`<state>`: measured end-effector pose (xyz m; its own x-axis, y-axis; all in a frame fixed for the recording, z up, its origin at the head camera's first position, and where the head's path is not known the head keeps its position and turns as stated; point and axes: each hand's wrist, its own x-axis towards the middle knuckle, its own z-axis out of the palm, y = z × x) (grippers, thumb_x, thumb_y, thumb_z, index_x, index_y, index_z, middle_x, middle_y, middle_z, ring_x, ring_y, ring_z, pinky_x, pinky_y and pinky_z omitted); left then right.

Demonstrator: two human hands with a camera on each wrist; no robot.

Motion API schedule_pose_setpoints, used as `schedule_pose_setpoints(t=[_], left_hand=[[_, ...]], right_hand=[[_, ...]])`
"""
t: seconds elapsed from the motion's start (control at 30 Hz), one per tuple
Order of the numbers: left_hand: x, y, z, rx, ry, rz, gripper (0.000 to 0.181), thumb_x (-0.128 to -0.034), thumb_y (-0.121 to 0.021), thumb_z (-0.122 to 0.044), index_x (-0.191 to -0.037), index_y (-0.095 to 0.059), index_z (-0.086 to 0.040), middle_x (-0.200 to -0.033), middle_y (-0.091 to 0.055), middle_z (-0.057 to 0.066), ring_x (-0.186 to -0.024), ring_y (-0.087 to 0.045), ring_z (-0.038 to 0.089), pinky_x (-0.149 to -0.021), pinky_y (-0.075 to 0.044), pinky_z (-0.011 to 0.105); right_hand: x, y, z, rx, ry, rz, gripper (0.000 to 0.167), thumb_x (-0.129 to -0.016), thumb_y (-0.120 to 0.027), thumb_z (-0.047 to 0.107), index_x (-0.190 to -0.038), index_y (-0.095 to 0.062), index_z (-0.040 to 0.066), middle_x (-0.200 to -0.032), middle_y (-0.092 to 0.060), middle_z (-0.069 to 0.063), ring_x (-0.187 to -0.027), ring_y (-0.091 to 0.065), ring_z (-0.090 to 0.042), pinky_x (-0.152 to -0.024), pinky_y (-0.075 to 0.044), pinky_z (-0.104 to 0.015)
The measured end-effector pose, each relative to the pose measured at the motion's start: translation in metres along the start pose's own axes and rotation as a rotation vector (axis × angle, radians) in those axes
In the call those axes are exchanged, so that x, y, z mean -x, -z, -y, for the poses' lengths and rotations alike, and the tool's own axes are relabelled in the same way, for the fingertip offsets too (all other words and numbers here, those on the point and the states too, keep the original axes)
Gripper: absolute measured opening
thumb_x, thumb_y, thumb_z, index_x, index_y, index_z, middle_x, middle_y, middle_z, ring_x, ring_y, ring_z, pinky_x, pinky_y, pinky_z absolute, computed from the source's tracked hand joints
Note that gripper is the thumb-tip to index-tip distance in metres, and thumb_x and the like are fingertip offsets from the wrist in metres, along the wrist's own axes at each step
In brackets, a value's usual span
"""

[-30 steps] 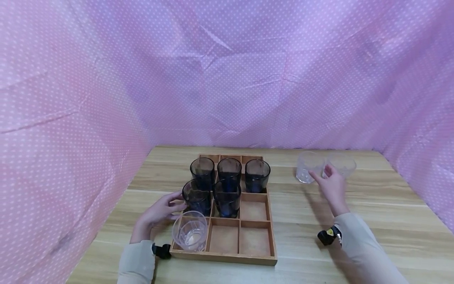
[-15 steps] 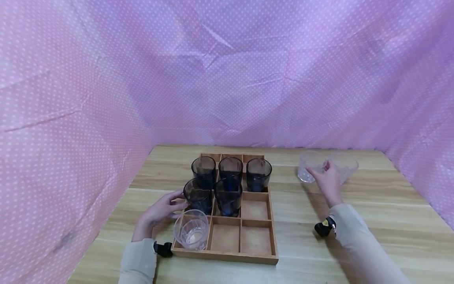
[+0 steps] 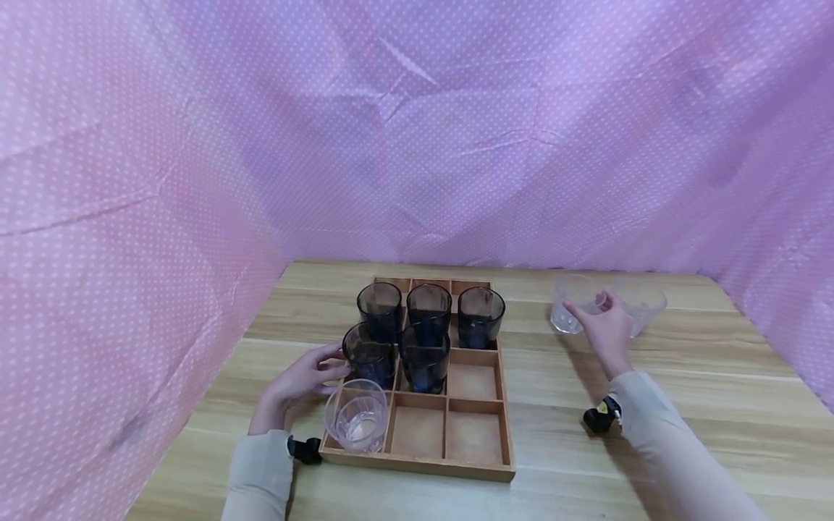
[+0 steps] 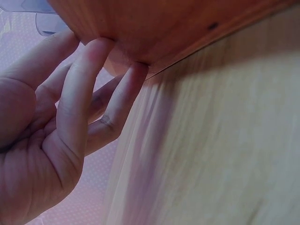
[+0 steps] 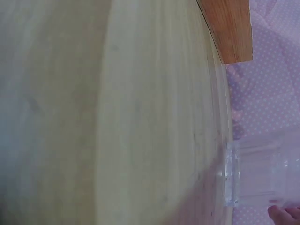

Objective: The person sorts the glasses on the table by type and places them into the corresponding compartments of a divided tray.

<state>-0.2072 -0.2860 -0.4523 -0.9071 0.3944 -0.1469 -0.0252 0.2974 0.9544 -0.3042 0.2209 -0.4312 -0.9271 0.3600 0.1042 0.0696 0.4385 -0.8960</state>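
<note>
A wooden tray divided into compartments stands mid-table, with several dark tinted glasses upright in it. One clear glass sits in its front left compartment. My left hand rests against the tray's left side; in the left wrist view its bent fingertips touch the wooden wall. At the back right of the table, two clear glasses stand side by side. My right hand holds the left clear glass, thumb in front and fingers at its right side. The right clear glass is partly behind the hand.
A pink dotted cloth encloses the table at the back and both sides. Bare wooden tabletop lies between the tray and the right arm. Black cameras sit on the left wrist and the right wrist.
My right hand has drawn slightly closer to the left clear glass. My left hand stays at the tray's side. The whole head view has shifted a little.
</note>
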Motion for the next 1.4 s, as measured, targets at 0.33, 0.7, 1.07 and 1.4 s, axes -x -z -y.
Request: schedule_pose_setpoints(t=[0.33, 0.7, 1.07, 1.4], left_hand=[[0.001, -0.001, -0.001, 0.001, -0.002, -0.007, 0.058, -0.0966, -0.059, -0.014, -0.145, -0.034, 0.005, -0.135, -0.043, 0.033, -0.106, -0.059, 0.014, -0.079, -0.059, 0.027], [0.0, -0.003, -0.001, 0.002, 0.014, -0.015, 0.061, -0.0957, -0.061, -0.015, -0.146, -0.034, 0.004, -0.135, -0.043, 0.031, -0.105, -0.059, 0.014, -0.078, -0.059, 0.026], [0.003, 0.0, 0.0, -0.013, 0.008, -0.024, 0.061, -0.0966, -0.058, -0.011, -0.148, -0.03, 0.005, -0.137, -0.041, 0.035, -0.11, -0.058, 0.021, -0.078, -0.059, 0.026], [0.001, -0.002, 0.001, -0.021, 0.003, -0.018, 0.061, -0.0965, -0.058, -0.012, -0.148, -0.031, 0.004, -0.137, -0.041, 0.034, -0.11, -0.058, 0.022, -0.078, -0.059, 0.026]], right_hand=[[0.008, 0.01, 0.005, -0.044, 0.075, 0.087, 0.076, -0.083, -0.078, 0.027, -0.142, -0.041, -0.004, -0.143, -0.048, -0.023, -0.134, -0.044, -0.036, -0.112, -0.04, -0.04], [0.047, 0.043, 0.006, -0.066, 0.249, 0.21, 0.071, -0.084, -0.077, 0.018, -0.139, -0.041, -0.01, -0.109, -0.059, 0.025, -0.099, -0.05, 0.018, -0.085, -0.044, 0.0], [0.091, 0.049, 0.016, -0.112, 0.352, 0.303, 0.063, -0.08, -0.078, 0.007, -0.134, -0.048, -0.006, -0.111, -0.059, 0.033, -0.104, -0.053, 0.02, -0.083, -0.049, -0.005], [0.121, 0.041, 0.035, -0.224, 0.39, 0.417, 0.066, -0.076, -0.077, -0.006, -0.133, -0.044, -0.012, -0.116, -0.061, 0.028, -0.107, -0.057, 0.013, -0.084, -0.051, -0.008]])
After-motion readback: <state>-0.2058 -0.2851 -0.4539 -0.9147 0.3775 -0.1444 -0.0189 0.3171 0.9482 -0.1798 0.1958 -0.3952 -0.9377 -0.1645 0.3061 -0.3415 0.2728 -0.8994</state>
